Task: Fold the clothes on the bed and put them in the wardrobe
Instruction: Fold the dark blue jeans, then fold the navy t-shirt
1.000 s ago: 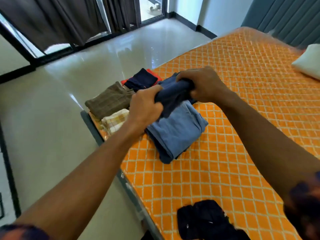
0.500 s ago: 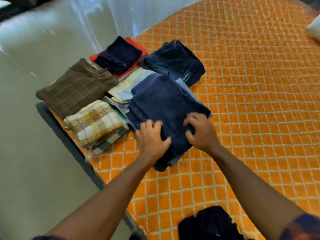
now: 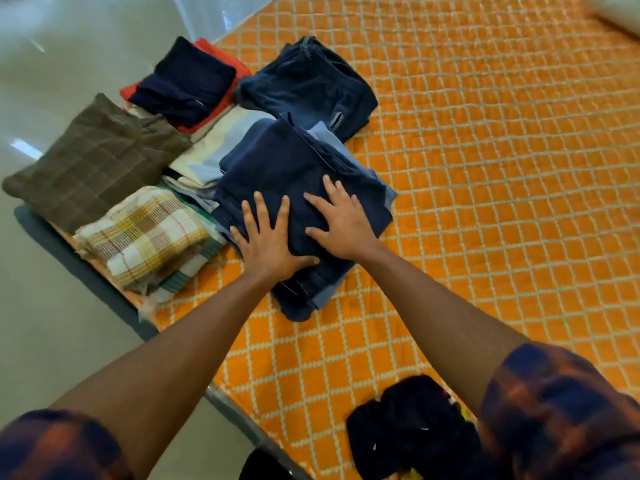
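No text, label, brand, number or sign can be read on the folded clothes (image 3: 298, 174) or the bed cover (image 3: 485, 168).

floor (image 3: 52, 358): pale, glossy | bed (image 3: 485, 174): orange, white lattice quilting, grey frame (image 3: 104, 289)

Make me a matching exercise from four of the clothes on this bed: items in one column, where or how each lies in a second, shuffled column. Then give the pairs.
Column A
1. red garment
2. yellow checked cloth
3. black clothes
4. dark blue trousers

Column B
a. crumpled, not folded
b. pressed flat under the left hand and right hand
c. beneath a folded navy piece
d. folded, at the edge of the bed

Pairs: 1-c, 2-d, 3-a, 4-b
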